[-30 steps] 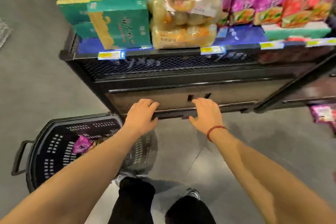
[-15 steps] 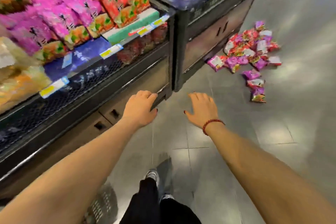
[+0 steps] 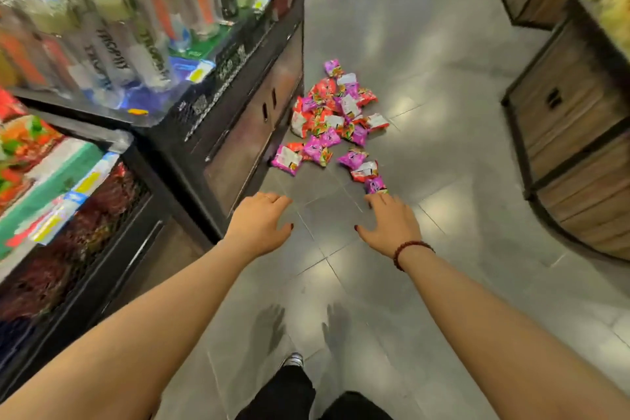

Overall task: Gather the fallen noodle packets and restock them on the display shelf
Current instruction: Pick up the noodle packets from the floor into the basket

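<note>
Hands: 2, both bare, stretched out ahead of the person with palms down.
Left hand (image 3: pixel 259 225): fingers loose and slightly spread, holding nothing, hanging in the air beside the corner of the black display shelf (image 3: pixel 238 133).
Right hand (image 3: pixel 388 225): fingers spread, holding nothing, with 1 dark red bead bracelet (image 3: pixel 410 249) on the wrist.
Gap between hands: they hang apart, with bare floor (image 3: pixel 443 112) showing between them.
Shadows: 2 hand-shaped shadows (image 3: pixel 269 324) fall on the tiles nearer the person.
Noodle packets (image 3: pixel 332 119): 1 loose heap on the floor against the foot of the display shelf, pink and red wrappers mixed. I make it roughly 20, but they overlap too much for an exact count.
Nearest packet (image 3: pixel 375 185): 1 pink one, just past the right fingertips. I cannot tell whether they touch it.
Shelf stock: clear-wrapped bottles (image 3: pixel 112 44) on the far unit, blurred.
Wooden crate stands (image 3: pixel 572 133): 2 on the right side of the aisle, well apart from the heap.
Feet: 1 shoe (image 3: pixel 293 360) shows below.
</note>
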Motion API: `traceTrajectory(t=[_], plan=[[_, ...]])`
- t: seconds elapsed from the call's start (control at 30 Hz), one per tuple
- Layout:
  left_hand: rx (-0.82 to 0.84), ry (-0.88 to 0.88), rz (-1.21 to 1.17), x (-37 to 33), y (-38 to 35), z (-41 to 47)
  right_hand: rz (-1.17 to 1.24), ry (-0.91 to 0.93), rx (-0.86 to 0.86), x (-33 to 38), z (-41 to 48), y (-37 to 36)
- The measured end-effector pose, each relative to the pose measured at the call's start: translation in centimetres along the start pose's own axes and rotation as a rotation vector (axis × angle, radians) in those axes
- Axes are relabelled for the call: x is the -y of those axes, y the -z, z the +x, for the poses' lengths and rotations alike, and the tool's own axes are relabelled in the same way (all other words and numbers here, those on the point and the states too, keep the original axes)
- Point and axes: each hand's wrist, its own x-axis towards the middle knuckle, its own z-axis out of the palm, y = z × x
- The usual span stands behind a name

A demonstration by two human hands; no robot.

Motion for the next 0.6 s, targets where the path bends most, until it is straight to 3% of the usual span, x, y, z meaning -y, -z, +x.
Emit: traceTrajectory(t=[0.3,0.6], plan=[[0.057,-0.079,-0.095,-3.6,-0.1,19.3,0.039,-0.197,-0.020,-11.1,11.5,3.3],[0.106,0.004,-0.127,-8.9,-1.0,38.5,0.060,-0.179,0.053,-24.9,27.5,7.1]])
